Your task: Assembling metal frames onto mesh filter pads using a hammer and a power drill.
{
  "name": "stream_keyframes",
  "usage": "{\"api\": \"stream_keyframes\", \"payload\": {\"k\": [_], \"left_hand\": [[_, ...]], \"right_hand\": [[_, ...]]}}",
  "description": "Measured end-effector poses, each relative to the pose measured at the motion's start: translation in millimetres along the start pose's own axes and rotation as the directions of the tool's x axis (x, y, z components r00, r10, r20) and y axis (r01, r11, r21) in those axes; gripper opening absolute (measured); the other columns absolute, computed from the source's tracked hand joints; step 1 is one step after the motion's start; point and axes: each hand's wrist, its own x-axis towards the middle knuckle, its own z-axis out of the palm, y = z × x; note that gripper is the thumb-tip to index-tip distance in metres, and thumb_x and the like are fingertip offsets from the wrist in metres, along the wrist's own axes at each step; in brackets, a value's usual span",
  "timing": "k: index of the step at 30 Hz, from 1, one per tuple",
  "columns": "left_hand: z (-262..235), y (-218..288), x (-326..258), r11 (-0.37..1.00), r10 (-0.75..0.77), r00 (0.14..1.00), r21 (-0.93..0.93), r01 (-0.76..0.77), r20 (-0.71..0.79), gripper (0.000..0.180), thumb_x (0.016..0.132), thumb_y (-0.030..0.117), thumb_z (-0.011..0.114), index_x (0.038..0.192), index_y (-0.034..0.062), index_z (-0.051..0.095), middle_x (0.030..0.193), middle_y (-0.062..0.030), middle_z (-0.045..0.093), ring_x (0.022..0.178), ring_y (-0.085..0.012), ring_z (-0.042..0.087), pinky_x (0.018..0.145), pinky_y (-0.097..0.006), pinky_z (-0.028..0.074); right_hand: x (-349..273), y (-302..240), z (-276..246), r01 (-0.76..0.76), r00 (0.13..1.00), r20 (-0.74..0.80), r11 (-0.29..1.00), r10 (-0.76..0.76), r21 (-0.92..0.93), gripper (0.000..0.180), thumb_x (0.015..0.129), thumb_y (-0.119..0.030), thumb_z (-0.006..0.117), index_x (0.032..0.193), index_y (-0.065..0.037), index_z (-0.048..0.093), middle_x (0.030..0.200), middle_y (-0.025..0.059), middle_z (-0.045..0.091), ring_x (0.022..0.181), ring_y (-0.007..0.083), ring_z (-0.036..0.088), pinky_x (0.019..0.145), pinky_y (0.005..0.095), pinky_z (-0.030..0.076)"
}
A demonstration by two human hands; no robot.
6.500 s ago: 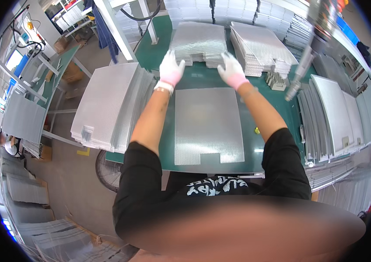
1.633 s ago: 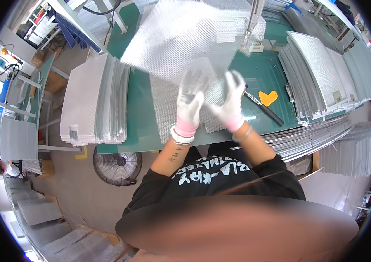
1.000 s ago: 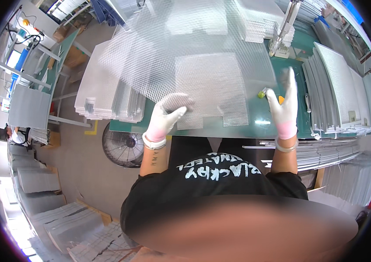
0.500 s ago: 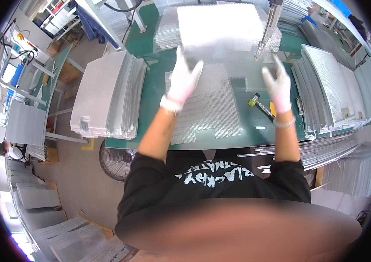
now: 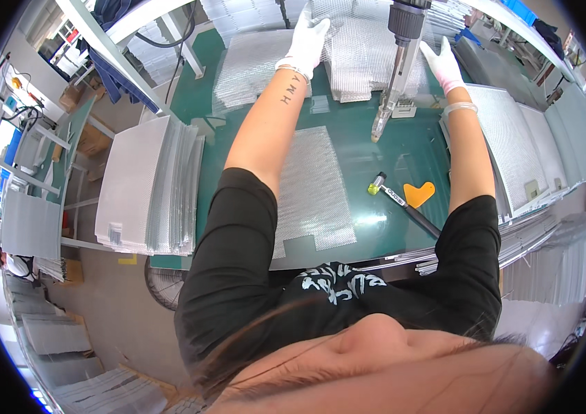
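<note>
**Two gloved hands on a pile of shiny mesh sheets**

The left hand (image 5: pixel 307 38) wears a white glove. Its fingers (image 5: pixel 320 26) lie flat and spread on the far mesh pile (image 5: pixel 362 58), at about 12 o'clock. The right hand (image 5: pixel 443 63) also wears a white glove, with a pink cuff. Its fingers are open and stretched, touching the right edge of the same pile at about 1 o'clock. Neither hand grips anything.

The pile is silver and bumpy, like a net of tiny holes. Its top is cut off by the edge of the view. A grey hanging tool (image 5: pixel 393 69) drops down in front of the pile and hides part of it. Its tip points at the green tabletop (image 5: pixel 355 148).

Another mesh sheet (image 5: pixel 310 190) lies flat on the tabletop near the middle, partly hidden under the left arm. It has a square notch in its near edge. At 3 o'clock from it lie a small orange flat piece (image 5: pixel 418 193) and a black pen-like tool (image 5: pixel 403 207) with a yellow end.

A tall stack of silver sheets (image 5: pixel 148 186) stands at 9 o'clock. More grey sheets (image 5: pixel 514 148) lean at 3 o'clock; one carries a small pale label, too small to make out.
</note>
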Motion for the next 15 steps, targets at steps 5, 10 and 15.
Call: {"api": "stream_keyframes", "payload": {"k": [5,10,15], "left_hand": [[-27.1,36.6,-57.1,0.995,0.092,0.992,0.054,-0.087,-0.086,0.063,0.092,0.008,0.06,0.149,0.0057,0.034,0.132,-0.0119,0.057,0.12,-0.0207,0.054,0.105,-0.032,0.041],[-54.6,141.3,-215.3,0.575,0.086,0.994,0.818,0.001,-0.062,0.062,0.087,0.026,0.07,0.141,0.0049,0.047,0.126,-0.0209,0.056,0.12,-0.0332,0.053,0.104,-0.04,0.041],[-75.2,172.9,-379.2,0.279,-0.153,0.966,0.929,0.245,-0.208,0.071,0.075,0.032,0.081,0.137,0.0109,0.052,0.118,-0.0241,0.055,0.109,-0.0381,0.054,0.096,-0.046,0.045]], "right_hand": [[-67.2,-58.1,-29.2,0.139,0.985,0.05,0.935,-0.164,0.327,0.084,0.083,-0.03,0.074,0.151,-0.006,0.031,0.131,0.0239,0.058,0.119,0.0325,0.058,0.102,0.0355,0.044],[-210.4,-128.2,-91.4,0.125,0.924,0.282,0.902,-0.257,0.412,0.075,0.081,-0.017,0.073,0.147,-0.007,0.04,0.083,0.0085,0.064,0.069,0.0157,0.06,0.07,0.0297,0.052],[-329.0,-147.5,-105.8,-0.082,0.678,0.719,0.955,-0.156,0.285,0.071,0.079,-0.017,0.073,0.143,-0.004,0.044,0.092,0.0146,0.067,0.08,0.0249,0.067,0.077,0.0319,0.053]]}}
